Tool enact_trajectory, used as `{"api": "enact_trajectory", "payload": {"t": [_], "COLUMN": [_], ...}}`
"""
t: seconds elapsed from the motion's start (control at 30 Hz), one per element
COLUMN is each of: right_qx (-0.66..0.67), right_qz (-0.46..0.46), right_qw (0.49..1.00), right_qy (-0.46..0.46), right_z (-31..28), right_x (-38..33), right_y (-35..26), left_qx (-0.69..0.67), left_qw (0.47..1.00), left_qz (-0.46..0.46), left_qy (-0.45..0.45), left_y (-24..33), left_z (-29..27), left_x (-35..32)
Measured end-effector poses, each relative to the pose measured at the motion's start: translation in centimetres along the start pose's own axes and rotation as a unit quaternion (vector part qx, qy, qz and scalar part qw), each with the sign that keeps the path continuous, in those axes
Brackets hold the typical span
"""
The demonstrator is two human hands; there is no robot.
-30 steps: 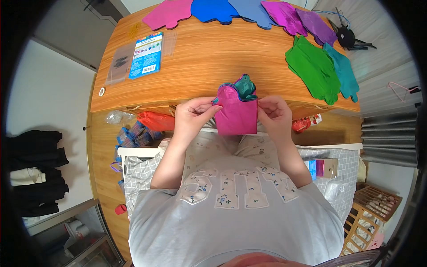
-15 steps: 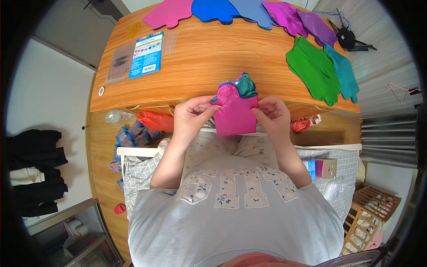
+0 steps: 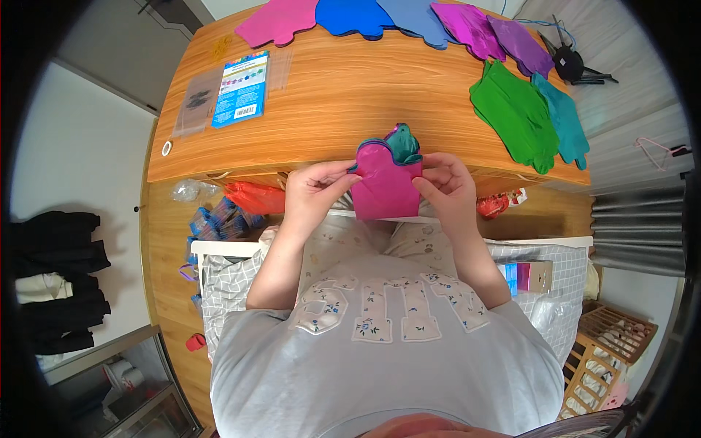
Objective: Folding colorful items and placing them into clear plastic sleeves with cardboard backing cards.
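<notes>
Just off the table's front edge, above my lap, I hold a folded stack of shiny foil pieces (image 3: 387,190). Its outer face is magenta, and teal and purple layers show at its curved top edge. My left hand (image 3: 321,186) pinches the left side of the stack between thumb and fingers. On the opposite side, my right hand (image 3: 446,185) grips it in the same way, thumb in front. The fingertips behind the stack are hidden.
Flat foil shapes lie along the wooden table's (image 3: 350,87) far and right edges: pink (image 3: 277,20), blue (image 3: 353,16), purple (image 3: 520,45), green (image 3: 515,113) and teal (image 3: 564,120). At left are a blue printed card (image 3: 241,89), clear sleeves (image 3: 196,102) and a white ring (image 3: 167,148).
The folded foil stack has tilted slightly, and its top edge sits a little lower. Both hands keep their hold in nearly the same place.
</notes>
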State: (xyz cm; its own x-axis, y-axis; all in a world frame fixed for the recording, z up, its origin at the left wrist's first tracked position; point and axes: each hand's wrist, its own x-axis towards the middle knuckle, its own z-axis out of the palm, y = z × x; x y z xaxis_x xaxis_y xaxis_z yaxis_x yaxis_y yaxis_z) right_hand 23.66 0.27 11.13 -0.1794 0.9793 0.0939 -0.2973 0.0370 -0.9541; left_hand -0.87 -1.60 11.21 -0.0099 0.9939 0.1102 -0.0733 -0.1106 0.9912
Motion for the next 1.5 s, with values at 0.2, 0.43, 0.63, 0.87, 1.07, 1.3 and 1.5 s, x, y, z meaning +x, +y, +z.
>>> {"api": "enact_trajectory", "payload": {"t": [0.2,0.43,0.63,0.87,1.07,1.3,1.5], "right_qx": [0.086,-0.013,-0.031,0.025,0.062,0.076,0.144], "right_qz": [0.13,0.062,0.042,0.071,0.07,0.068,0.072], "right_qw": [0.986,0.998,0.999,0.997,0.995,0.994,0.986], "right_qy": [-0.05,-0.019,-0.014,-0.033,-0.026,-0.044,-0.032], "right_z": [-1.2,-1.2,-1.4,-1.8,-1.4,-1.6,-1.7], "right_x": [0.5,0.1,0.0,0.0,0.0,0.1,-0.2], "right_y": [-0.2,0.3,0.6,0.6,0.9,0.5,1.3], "left_qx": [0.023,-0.039,-0.082,-0.085,-0.136,-0.168,-0.196], "left_qw": [0.999,0.992,0.977,0.987,0.987,0.983,0.98], "left_qz": [-0.002,-0.096,-0.178,-0.126,-0.081,-0.068,-0.041], "left_qy": [-0.034,-0.069,-0.083,-0.047,-0.009,-0.009,-0.012], "left_y": [0.3,0.1,0.3,-0.3,-0.8,-0.2,-0.4], "left_z": [-0.2,-0.9,-1.1,-0.9,0.1,0.2,0.3], "left_x": [-0.3,-0.2,-0.2,-0.6,-0.5,-0.7,-0.9]}}
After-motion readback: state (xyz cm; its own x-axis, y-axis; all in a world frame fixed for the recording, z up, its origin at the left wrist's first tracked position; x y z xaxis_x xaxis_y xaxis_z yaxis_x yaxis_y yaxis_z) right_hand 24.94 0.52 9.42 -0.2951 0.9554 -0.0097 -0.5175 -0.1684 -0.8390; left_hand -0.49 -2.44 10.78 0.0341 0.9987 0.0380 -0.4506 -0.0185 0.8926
